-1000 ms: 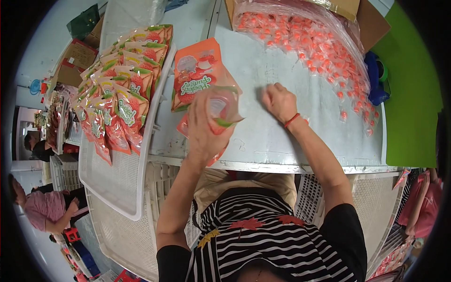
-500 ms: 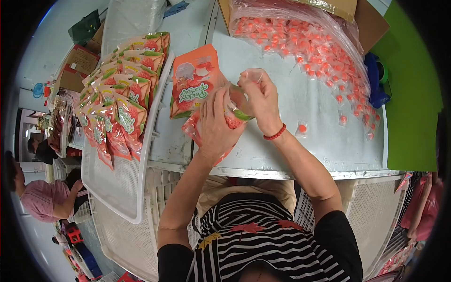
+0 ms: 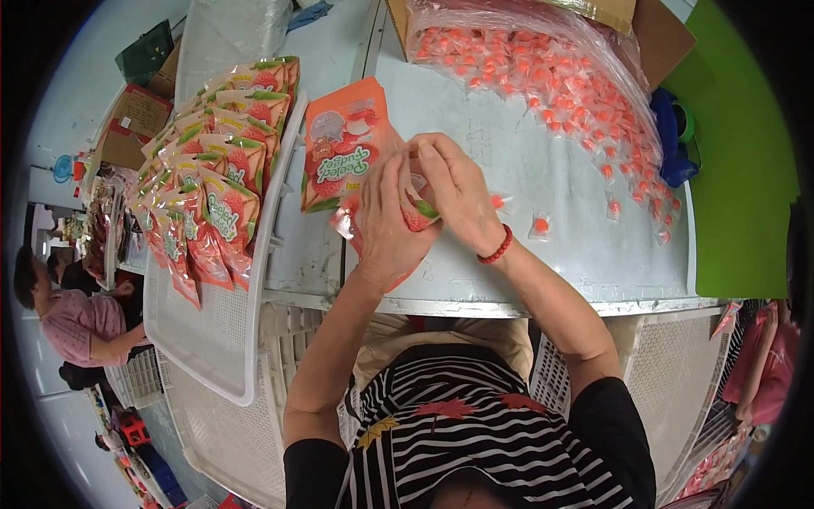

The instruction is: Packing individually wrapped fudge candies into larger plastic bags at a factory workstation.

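Observation:
A red candy pouch (image 3: 417,215), printed with fruit and green leaves, is in my left hand (image 3: 392,222), whose fingers lie across its front. At the pouch's upper edge, the fingers of my right hand (image 3: 454,191) are closed together on it; its mouth and my fingertips are partly hidden. More flat candy pouches (image 3: 341,148) lie on the table just beyond my left hand. To the right of my right wrist rest two loose wrapped candies, one (image 3: 540,225) fully seen and another (image 3: 498,202) partly covered by my hand.
A white tray (image 3: 248,373) on the left bears rows of plump pouches (image 3: 222,191). At the far right, wrapped red candies (image 3: 551,81) spill from a plastic-lined carton (image 3: 661,38). A blue tape dispenser (image 3: 674,140) stands beside them. Other people (image 3: 85,327) are at the left and right edges.
My right hand has moved left and lower onto the pouch's upper edge; the clear film seen at its fingers is no longer visible. A second loose candy now shows beside it.

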### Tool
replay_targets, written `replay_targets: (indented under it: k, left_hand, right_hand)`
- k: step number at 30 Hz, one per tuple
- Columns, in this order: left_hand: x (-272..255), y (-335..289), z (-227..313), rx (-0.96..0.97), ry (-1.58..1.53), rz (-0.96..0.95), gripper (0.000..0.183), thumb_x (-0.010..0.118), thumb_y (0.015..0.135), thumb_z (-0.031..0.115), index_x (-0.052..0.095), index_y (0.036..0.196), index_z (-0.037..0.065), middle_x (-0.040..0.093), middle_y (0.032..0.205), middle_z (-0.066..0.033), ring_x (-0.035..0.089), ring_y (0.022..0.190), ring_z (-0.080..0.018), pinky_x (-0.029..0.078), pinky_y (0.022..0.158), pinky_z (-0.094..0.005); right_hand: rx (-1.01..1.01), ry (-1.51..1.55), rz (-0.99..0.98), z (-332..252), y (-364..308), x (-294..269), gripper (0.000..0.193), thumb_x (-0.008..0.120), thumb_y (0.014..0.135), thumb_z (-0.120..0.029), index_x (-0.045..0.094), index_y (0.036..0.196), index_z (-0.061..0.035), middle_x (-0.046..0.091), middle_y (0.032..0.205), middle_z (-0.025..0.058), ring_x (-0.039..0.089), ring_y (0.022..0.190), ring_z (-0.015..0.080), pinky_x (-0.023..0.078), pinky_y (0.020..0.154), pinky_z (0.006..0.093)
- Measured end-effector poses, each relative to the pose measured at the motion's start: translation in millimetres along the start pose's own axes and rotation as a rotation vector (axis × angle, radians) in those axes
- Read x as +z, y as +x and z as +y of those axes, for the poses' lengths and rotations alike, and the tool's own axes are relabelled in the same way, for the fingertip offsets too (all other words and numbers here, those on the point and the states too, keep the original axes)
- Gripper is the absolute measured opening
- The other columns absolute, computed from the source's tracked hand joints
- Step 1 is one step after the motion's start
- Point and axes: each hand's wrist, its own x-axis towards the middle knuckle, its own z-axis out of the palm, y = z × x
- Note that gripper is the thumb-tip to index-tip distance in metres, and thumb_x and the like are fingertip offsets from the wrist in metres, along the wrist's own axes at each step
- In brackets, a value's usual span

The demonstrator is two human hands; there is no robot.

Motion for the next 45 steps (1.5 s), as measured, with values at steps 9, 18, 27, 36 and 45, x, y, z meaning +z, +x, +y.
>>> replay_targets:
  k: [9, 18, 27, 36, 45]
  left_hand:
    - [-48.6, 2.7, -8.1, -0.148, -0.357, 0.243, 0.092, 0.084, 0.062, 0.003, 0.03, 0.137, -0.001, 0.044, 0.127, -0.0142, 0.049, 0.113, -0.0233, 0.042, 0.097, -0.035]
    - [-88.3, -38.4, -28.1, -0.313, -0.233, 0.29, 0.078, 0.079, 0.068, -0.002, 0.035, 0.132, -0.002, 0.062, 0.097, -0.0093, 0.062, 0.083, -0.0138, 0.052, 0.076, -0.0258]
    - [-91.9, -40.8, -23.9, -0.225, -0.16, 0.285, 0.083, 0.079, 0.067, -0.002, 0.033, 0.136, -0.001, 0.049, 0.122, -0.0117, 0.052, 0.107, -0.0176, 0.046, 0.09, -0.0284]
    - [-82.8, -45.5, -25.0, -0.321, -0.235, 0.228, 0.101, 0.086, 0.061, 0.009, 0.022, 0.139, -0.005, 0.042, 0.13, -0.019, 0.047, 0.118, -0.0266, 0.04, 0.1, -0.0375]
    - [-69.5, -36.8, -19.6, -0.236, -0.188, 0.187, 0.099, 0.086, 0.061, 0.009, 0.026, 0.138, -0.004, 0.043, 0.13, -0.0198, 0.049, 0.116, -0.0285, 0.042, 0.097, -0.0372]
  right_hand:
    - [-0.26, -0.823, 0.093, 38.3, -37.9, -110.9, 0.038, 0.051, 0.093, -0.029, 0.054, 0.119, -0.0014, 0.054, 0.121, 0.0155, 0.048, 0.115, 0.0319, 0.036, 0.099, 0.0393]
    - [-0.109, -1.053, 0.068, 79.5, -68.8, -27.3, 0.075, 0.069, 0.075, -0.053, 0.049, 0.128, -0.0046, 0.04, 0.133, 0.0263, 0.036, 0.124, 0.0435, 0.028, 0.098, 0.0596]
    - [0.023, -1.076, 0.124, 77.2, -28.0, 51.4, 0.076, 0.071, 0.07, -0.052, 0.05, 0.126, -0.0057, 0.042, 0.125, 0.0255, 0.035, 0.118, 0.0458, 0.028, 0.093, 0.0582]
    - [-0.215, -1.048, 0.103, 80.9, -16.0, 40.5, 0.048, 0.066, 0.078, -0.038, 0.057, 0.12, -0.0155, 0.046, 0.125, 0.0189, 0.04, 0.119, 0.0371, 0.032, 0.092, 0.0511]
    - [-0.299, -1.009, -0.034, 87.8, -37.0, 1.8, 0.032, 0.066, 0.081, -0.029, 0.064, 0.106, -0.0104, 0.055, 0.114, 0.0129, 0.047, 0.11, 0.0318, 0.038, 0.09, 0.0442]
